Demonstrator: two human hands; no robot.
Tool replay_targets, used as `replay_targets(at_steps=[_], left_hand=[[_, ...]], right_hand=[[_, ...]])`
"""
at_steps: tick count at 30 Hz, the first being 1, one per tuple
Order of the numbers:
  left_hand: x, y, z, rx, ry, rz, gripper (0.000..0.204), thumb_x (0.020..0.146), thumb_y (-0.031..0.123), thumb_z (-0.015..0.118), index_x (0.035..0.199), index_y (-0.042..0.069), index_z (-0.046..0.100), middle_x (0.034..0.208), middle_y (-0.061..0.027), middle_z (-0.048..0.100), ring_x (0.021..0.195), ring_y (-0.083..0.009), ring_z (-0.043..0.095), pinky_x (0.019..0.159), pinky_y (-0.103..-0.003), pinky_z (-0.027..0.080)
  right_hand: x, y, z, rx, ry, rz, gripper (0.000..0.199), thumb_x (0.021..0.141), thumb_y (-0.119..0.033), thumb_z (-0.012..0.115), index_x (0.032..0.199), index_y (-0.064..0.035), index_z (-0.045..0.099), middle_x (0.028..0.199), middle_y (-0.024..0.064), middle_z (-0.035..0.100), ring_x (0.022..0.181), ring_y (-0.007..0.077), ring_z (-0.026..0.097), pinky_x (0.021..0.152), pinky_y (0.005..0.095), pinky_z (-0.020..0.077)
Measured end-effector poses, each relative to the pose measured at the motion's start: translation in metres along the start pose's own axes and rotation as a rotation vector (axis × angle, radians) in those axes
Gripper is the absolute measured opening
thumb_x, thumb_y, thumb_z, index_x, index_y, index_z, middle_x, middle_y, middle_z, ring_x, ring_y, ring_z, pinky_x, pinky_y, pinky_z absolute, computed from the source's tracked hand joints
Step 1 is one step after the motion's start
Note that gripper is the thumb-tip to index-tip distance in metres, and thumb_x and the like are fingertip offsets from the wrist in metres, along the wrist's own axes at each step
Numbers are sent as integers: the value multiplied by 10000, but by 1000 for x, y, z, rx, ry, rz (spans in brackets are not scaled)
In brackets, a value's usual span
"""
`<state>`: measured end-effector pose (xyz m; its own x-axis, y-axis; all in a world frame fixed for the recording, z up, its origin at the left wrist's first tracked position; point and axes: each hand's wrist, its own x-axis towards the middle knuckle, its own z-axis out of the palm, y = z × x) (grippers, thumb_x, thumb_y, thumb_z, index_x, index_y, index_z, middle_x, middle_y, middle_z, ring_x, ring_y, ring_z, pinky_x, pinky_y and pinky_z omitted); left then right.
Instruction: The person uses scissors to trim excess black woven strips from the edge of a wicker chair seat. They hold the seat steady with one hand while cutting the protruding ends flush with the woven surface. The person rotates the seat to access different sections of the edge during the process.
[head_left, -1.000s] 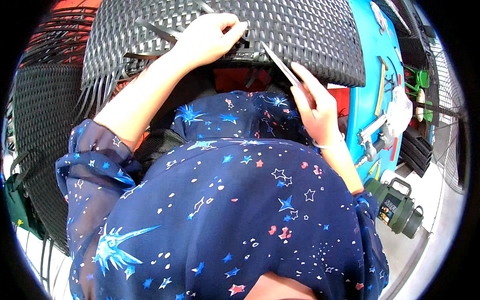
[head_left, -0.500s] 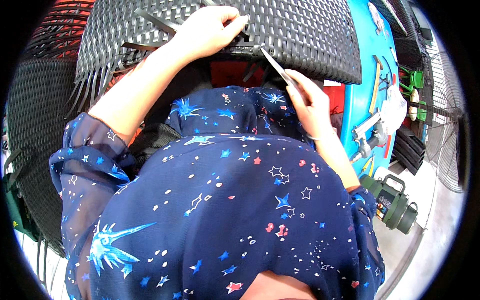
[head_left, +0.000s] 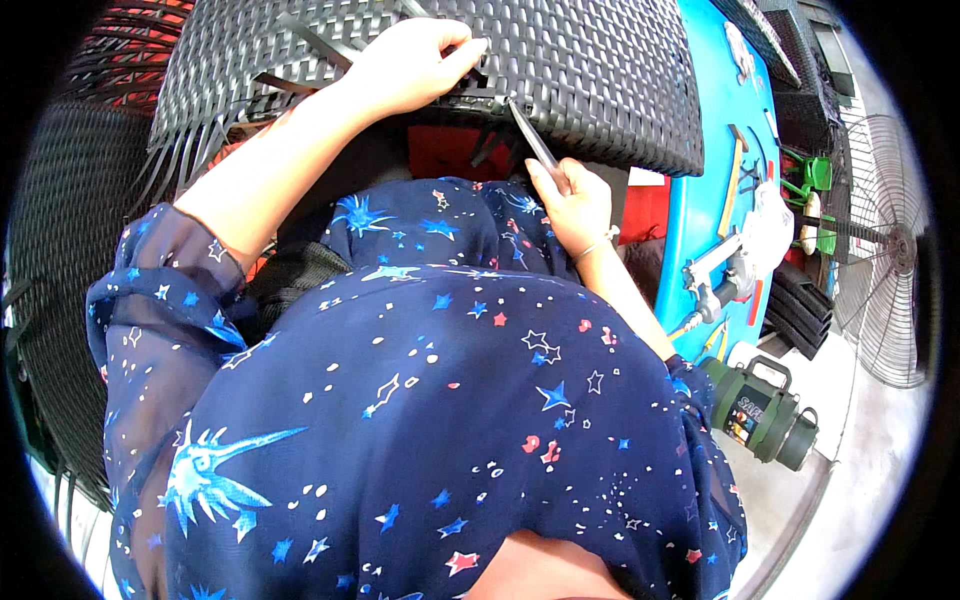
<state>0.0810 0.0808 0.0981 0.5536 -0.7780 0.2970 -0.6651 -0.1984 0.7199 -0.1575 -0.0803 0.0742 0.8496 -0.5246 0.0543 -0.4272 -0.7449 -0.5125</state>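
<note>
A black woven panel (head_left: 590,80) of flat plastic strips lies in front of me, its near edge facing me. My left hand (head_left: 415,65) rests on that edge, thumb and fingers pinched together at a dark strip, which is mostly hidden by them. Loose black strip ends (head_left: 318,40) stick up from the weave beside this hand. Below the edge, my right hand (head_left: 582,208) is closed around a slim, tapered grey metal tool (head_left: 533,135). Its narrow tip touches or nearly touches the weave's edge, to the right of my left hand; its exact kind I cannot tell.
On the right, a blue table (head_left: 690,215) bears a wooden-handled hammer (head_left: 733,180), a clear plastic bag (head_left: 768,235) and a grey power tool (head_left: 712,290). A dark green canister (head_left: 757,410) and a fan (head_left: 890,250) stand beyond. Another woven piece (head_left: 70,300) is at left.
My right hand has shifted left, and the tool now stands steeper with its tip still by the weave's edge. The left hand keeps its pinch. The whole view has moved slightly.
</note>
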Motion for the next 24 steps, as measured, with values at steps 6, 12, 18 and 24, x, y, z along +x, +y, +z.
replay_targets(at_steps=[6, 12, 18, 24], left_hand=[[-1, 5, -9, 37, -35, -57, 406, 1004, 369, 589, 807, 17, 639, 717, -175, 640, 696, -368, 642, 681, -456, 498], [-3, -3, 6, -5, 47, 20, 451, 1032, 365, 583, 777, -4, 534, 636, -154, 493, 581, -262, 475, 613, -414, 427], [2, -7, 6, -35, 66, 83, 420, 1026, 342, 603, 785, 2, 558, 648, -169, 530, 589, -294, 516, 615, -414, 439], [5, -10, 0, -44, -2, 104, 443, 1013, 369, 618, 775, 0, 563, 637, -161, 537, 581, -278, 528, 601, -424, 443]], right_hand=[[4, -10, -9, -89, 115, -125, 499, 905, -436, 764, 693, -30, 567, 633, 144, 574, 581, 288, 585, 577, 396, 471], [41, -37, -31, 1313, 361, 30, 482, 1100, -416, 461, 707, -139, 417, 565, -13, 409, 435, 77, 308, 387, 261, 262], [3, -48, -38, 587, 10, -13, 42, 942, -26, 700, 942, -13, 660, 850, 39, 636, 750, 59, 548, 679, 209, 442], [-14, -57, -79, 169, -178, -273, 492, 910, -6, 678, 1386, -114, 610, 971, 67, 581, 893, 167, 600, 834, 275, 494]])
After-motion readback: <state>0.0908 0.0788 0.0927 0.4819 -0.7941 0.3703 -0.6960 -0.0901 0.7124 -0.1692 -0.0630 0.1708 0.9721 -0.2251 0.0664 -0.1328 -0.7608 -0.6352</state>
